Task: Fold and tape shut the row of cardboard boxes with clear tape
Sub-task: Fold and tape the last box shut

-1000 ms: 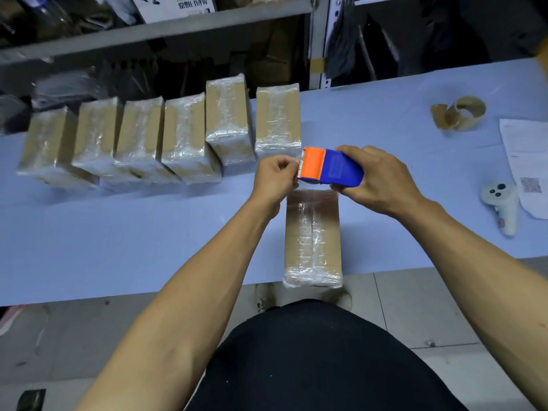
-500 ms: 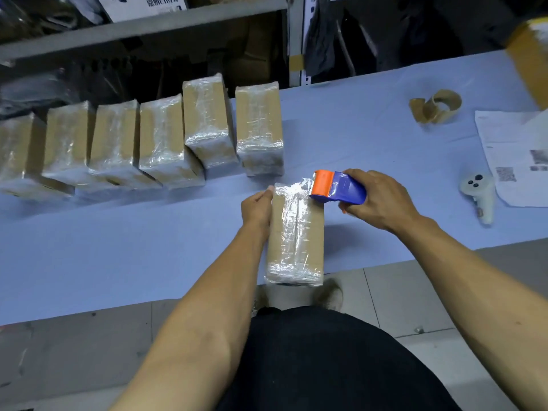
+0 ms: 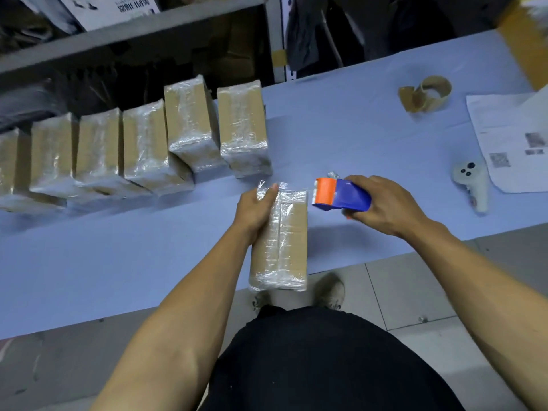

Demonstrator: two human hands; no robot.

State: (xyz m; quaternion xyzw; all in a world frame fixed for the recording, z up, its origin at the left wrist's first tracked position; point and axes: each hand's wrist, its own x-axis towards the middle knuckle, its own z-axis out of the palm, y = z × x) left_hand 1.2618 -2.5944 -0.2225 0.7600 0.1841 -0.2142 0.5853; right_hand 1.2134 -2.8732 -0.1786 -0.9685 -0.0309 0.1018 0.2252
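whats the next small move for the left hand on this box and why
Probably press the loose tape end down over the far end of the box. The left hand already holds that end, the tape sticks up unstuck there, and the dispenser in the right hand sits clear.

boxes point(image 3: 278, 235): we saw brown under glossy clear tape
dispenser point(image 3: 341, 195): was blue, orange-tipped
table point(image 3: 118, 256): was pale blue
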